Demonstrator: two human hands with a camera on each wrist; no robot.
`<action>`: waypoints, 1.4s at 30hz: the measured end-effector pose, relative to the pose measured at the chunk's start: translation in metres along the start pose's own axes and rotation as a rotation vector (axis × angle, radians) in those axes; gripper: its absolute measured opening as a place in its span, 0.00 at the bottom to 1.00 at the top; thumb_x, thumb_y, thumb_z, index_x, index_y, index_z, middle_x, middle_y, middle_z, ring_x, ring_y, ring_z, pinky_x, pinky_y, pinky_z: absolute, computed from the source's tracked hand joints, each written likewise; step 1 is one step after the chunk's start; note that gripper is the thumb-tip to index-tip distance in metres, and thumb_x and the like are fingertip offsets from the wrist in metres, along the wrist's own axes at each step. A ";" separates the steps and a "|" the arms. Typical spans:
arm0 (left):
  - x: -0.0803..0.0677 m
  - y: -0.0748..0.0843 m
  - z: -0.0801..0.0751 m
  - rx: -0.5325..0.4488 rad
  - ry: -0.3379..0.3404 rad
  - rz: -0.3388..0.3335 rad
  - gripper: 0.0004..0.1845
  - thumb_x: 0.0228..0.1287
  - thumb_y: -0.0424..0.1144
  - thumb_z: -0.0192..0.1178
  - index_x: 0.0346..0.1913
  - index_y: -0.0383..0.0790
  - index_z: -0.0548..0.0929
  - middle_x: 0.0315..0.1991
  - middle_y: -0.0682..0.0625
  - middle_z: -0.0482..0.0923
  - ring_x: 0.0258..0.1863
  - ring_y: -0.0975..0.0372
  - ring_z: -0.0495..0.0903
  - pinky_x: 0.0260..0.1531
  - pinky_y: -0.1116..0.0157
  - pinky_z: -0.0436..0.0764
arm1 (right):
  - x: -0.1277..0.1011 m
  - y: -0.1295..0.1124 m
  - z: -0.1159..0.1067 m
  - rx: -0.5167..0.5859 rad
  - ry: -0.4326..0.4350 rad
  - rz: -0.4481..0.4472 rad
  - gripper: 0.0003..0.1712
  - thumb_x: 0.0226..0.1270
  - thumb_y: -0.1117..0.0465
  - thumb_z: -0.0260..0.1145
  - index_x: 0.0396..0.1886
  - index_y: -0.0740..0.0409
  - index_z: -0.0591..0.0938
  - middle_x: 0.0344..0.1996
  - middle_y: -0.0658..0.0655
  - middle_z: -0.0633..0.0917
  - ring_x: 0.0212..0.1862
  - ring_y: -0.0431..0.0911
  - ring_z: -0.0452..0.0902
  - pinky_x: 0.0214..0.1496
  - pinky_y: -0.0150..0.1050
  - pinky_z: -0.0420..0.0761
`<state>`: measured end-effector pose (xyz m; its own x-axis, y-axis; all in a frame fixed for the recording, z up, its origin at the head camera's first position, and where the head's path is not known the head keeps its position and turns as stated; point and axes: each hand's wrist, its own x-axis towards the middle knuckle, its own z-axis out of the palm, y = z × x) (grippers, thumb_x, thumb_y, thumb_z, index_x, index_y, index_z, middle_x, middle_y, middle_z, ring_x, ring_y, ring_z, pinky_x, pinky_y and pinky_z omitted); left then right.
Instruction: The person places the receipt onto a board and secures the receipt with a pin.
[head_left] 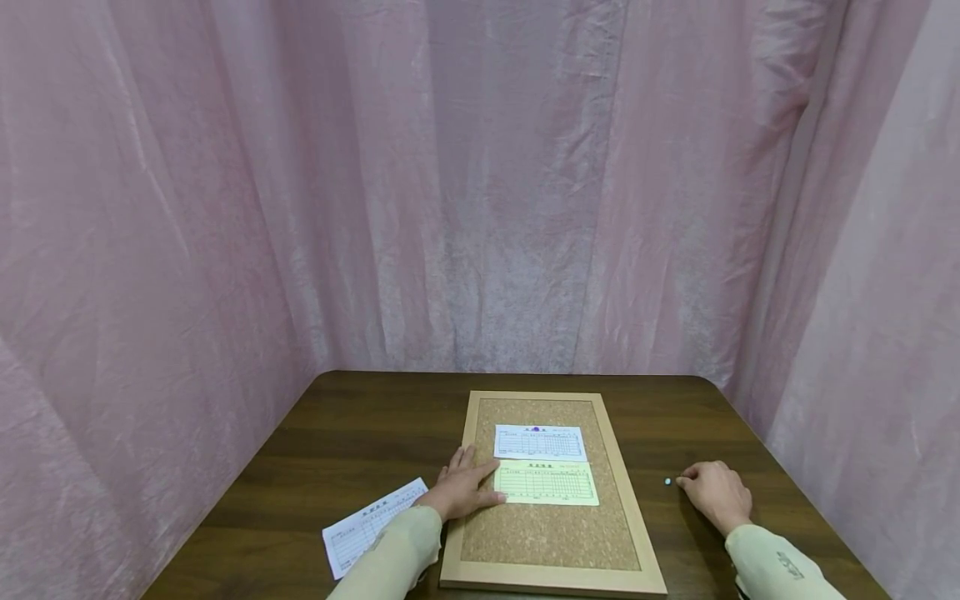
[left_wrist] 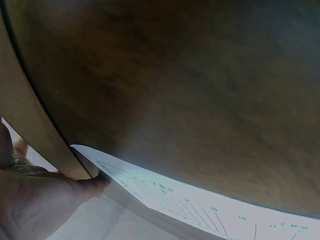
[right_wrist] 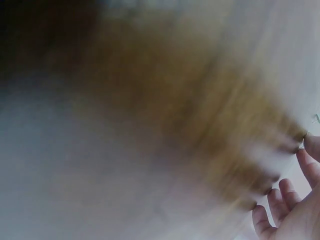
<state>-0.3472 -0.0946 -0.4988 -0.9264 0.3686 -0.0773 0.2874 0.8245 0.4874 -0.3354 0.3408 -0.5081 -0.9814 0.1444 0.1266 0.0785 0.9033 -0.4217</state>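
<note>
A cork board (head_left: 547, 537) in a pale wooden frame lies on the table. My left hand (head_left: 463, 490) rests across its left edge, fingers spread, with thumb and forefinger tips touching the left side of a yellow-green printed form (head_left: 547, 483). Just above that sheet is a white printed form (head_left: 540, 443), with a purple pushpin (head_left: 536, 429) at its top edge. To the right of the board, my right hand (head_left: 717, 493) is low over the tabletop, thumb and forefinger tips together. Whether they pinch anything is too small to tell. Beside these fingertips lies a tiny light-blue pin (head_left: 667, 481).
Another white form (head_left: 367, 527) lies askew on the dark wooden table (head_left: 375, 417), left of the board and partly behind my left forearm. Pink curtains (head_left: 517, 183) hang around the back and both sides of the table.
</note>
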 end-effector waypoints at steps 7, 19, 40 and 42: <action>0.000 0.000 0.001 -0.002 0.005 -0.001 0.37 0.64 0.59 0.63 0.73 0.48 0.70 0.77 0.32 0.45 0.76 0.39 0.41 0.67 0.35 0.51 | 0.002 0.003 0.000 0.002 0.016 -0.031 0.11 0.64 0.55 0.68 0.37 0.58 0.89 0.41 0.66 0.86 0.42 0.66 0.80 0.35 0.61 0.78; 0.000 0.000 0.000 -0.001 0.003 -0.003 0.38 0.64 0.60 0.63 0.73 0.49 0.69 0.77 0.33 0.45 0.76 0.40 0.41 0.67 0.35 0.50 | 0.009 0.012 -0.003 0.001 -0.008 -0.088 0.12 0.64 0.54 0.69 0.39 0.58 0.89 0.43 0.66 0.86 0.46 0.69 0.79 0.40 0.62 0.77; 0.000 -0.001 0.001 -0.001 -0.003 -0.010 0.38 0.64 0.60 0.63 0.73 0.50 0.69 0.77 0.33 0.44 0.76 0.40 0.40 0.67 0.35 0.50 | 0.013 0.013 -0.002 -0.006 -0.017 -0.095 0.15 0.64 0.52 0.69 0.41 0.58 0.89 0.44 0.66 0.86 0.47 0.69 0.79 0.40 0.62 0.78; -0.001 -0.001 0.000 -0.001 -0.003 -0.009 0.38 0.64 0.60 0.63 0.73 0.50 0.69 0.78 0.33 0.44 0.77 0.40 0.40 0.67 0.35 0.50 | 0.013 0.013 -0.002 -0.007 -0.014 -0.093 0.15 0.64 0.52 0.69 0.41 0.58 0.89 0.44 0.66 0.86 0.47 0.69 0.79 0.40 0.62 0.77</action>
<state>-0.3468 -0.0955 -0.4996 -0.9279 0.3631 -0.0845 0.2793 0.8273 0.4875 -0.3473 0.3554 -0.5103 -0.9868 0.0547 0.1526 -0.0115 0.9154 -0.4024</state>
